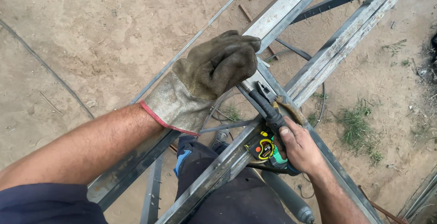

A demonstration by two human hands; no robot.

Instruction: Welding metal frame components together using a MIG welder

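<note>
Bare right hand (298,147), lower centre-right, is wrapped tight around a black-handled welding electrode holder (268,108). Left hand (218,65) in a worn brown leather glove clamps the grey steel angle-iron frame (282,10) mid-frame, just above.

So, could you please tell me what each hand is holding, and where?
The gloved left hand grips the metal frame bar; the bare right hand holds the black welding holder by its handle.

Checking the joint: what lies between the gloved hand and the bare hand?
In the head view, between the gloved left hand and the bare right hand runs the black welding electrode holder, gripped by the right hand, over the crossing steel angle bars.
</note>
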